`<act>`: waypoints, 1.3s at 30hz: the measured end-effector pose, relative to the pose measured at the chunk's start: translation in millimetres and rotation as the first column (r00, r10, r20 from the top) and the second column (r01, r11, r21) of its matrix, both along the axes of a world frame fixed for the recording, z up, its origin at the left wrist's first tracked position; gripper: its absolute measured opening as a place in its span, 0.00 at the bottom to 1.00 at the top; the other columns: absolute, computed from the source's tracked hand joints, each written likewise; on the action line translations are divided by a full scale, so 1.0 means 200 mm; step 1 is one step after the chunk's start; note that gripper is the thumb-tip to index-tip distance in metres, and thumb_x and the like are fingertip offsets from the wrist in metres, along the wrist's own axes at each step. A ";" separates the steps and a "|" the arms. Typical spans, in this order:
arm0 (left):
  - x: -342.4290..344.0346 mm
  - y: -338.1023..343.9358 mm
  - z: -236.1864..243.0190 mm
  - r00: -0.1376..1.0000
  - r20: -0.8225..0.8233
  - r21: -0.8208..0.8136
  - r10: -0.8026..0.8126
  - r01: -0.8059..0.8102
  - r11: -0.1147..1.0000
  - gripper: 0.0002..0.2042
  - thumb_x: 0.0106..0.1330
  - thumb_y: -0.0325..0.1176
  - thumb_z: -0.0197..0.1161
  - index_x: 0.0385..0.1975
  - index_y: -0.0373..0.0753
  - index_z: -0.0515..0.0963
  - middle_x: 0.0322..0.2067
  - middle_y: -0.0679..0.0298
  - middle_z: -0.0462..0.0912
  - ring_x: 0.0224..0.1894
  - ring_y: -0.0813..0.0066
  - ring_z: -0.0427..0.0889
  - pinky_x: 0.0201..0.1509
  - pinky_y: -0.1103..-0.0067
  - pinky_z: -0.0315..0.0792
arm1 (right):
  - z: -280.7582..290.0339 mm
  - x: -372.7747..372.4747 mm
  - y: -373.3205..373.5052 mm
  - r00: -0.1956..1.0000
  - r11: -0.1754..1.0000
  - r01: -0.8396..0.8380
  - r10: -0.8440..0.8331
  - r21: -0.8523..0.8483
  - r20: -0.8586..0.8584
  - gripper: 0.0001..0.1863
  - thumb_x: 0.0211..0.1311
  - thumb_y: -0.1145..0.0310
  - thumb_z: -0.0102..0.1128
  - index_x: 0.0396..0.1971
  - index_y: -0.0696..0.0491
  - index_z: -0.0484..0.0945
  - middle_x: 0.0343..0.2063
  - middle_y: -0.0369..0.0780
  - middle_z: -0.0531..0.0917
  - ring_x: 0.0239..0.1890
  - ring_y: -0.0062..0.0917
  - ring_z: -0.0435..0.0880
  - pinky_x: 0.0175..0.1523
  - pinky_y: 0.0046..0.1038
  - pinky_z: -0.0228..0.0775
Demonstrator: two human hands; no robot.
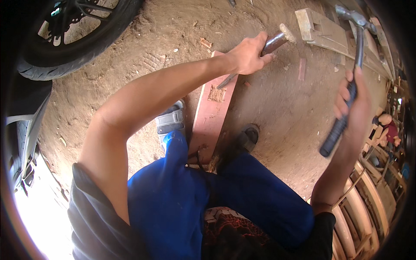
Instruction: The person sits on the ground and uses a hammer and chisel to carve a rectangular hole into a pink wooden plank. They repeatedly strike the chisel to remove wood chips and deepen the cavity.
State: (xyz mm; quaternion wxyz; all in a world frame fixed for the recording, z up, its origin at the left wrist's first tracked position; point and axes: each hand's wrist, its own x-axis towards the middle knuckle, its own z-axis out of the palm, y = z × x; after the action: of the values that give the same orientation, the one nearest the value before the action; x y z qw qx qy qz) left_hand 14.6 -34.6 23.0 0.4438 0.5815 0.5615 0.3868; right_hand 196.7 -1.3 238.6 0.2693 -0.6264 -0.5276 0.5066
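My left hand [249,55] is closed round the handle of a chisel [274,42], whose top end is pale and frayed. The chisel slants, and its blade tip meets a shallow square recess [217,92] cut in a reddish wooden beam [211,117]. That beam lies lengthwise on the ground between my feet. Out to the right my right hand [354,93] grips a claw hammer [359,47] by its dark handle. The metal head is raised at the upper right, apart from the chisel.
A motorcycle wheel [82,65] stands at the upper left. Pale timber pieces [327,34] lie at the upper right, and curved wooden parts [362,203] are stacked at lower right. Another person [392,132] is at the far right. Wood chips [206,42] dot the dirt floor.
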 end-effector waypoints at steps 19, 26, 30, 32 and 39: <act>-0.16 0.16 -0.12 0.842 0.322 -0.549 0.434 -0.207 0.810 0.16 0.71 0.29 0.57 0.54 0.30 0.65 0.24 0.62 0.72 0.21 0.76 0.69 0.25 0.79 0.74 | -0.31 0.35 -0.37 0.989 0.902 0.015 0.050 -0.431 0.139 0.18 0.73 0.52 0.53 0.32 0.52 0.71 0.14 0.31 0.69 0.08 0.13 0.65 0.12 0.19 0.57; -0.24 0.07 -0.07 0.683 0.451 -0.464 0.575 -0.370 0.805 0.08 0.66 0.25 0.60 0.36 0.34 0.66 0.23 0.64 0.71 0.22 0.77 0.70 0.26 0.77 0.68 | -0.48 0.43 -0.52 0.977 0.771 -0.028 0.157 -0.636 0.147 0.18 0.73 0.53 0.54 0.29 0.52 0.71 0.15 0.31 0.70 0.10 0.14 0.67 0.14 0.20 0.59; -0.19 0.00 -0.06 0.760 0.385 -0.322 0.524 -0.421 0.848 0.10 0.64 0.28 0.62 0.39 0.35 0.68 0.24 0.63 0.75 0.24 0.75 0.75 0.29 0.75 0.72 | -0.48 0.41 -0.50 0.983 0.804 -0.065 0.155 -0.591 0.103 0.18 0.73 0.53 0.54 0.30 0.52 0.71 0.15 0.31 0.70 0.10 0.13 0.67 0.14 0.20 0.59; -0.15 -0.02 -0.01 0.780 0.352 -0.304 0.517 -0.427 0.852 0.14 0.62 0.28 0.63 0.46 0.35 0.71 0.31 0.59 0.80 0.33 0.69 0.82 0.35 0.71 0.78 | -0.46 0.39 -0.48 0.986 0.824 -0.068 0.143 -0.563 0.090 0.18 0.73 0.53 0.54 0.30 0.53 0.71 0.15 0.31 0.70 0.10 0.14 0.67 0.13 0.20 0.59; -0.05 -0.09 0.01 0.857 0.252 -0.113 0.449 -0.434 0.894 0.08 0.65 0.30 0.58 0.39 0.36 0.68 0.21 0.65 0.74 0.20 0.77 0.74 0.24 0.76 0.71 | -0.43 0.38 -0.46 0.995 0.844 -0.065 0.098 -0.533 0.033 0.19 0.73 0.52 0.53 0.30 0.54 0.71 0.14 0.31 0.69 0.08 0.14 0.66 0.12 0.20 0.58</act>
State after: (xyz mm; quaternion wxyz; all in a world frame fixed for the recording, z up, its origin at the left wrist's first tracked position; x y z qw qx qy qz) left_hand 4.1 -52.6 25.3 0.4309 0.3670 0.6233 0.5396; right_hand 271.9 -93.7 152.7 0.0482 -0.6683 -0.4008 0.6249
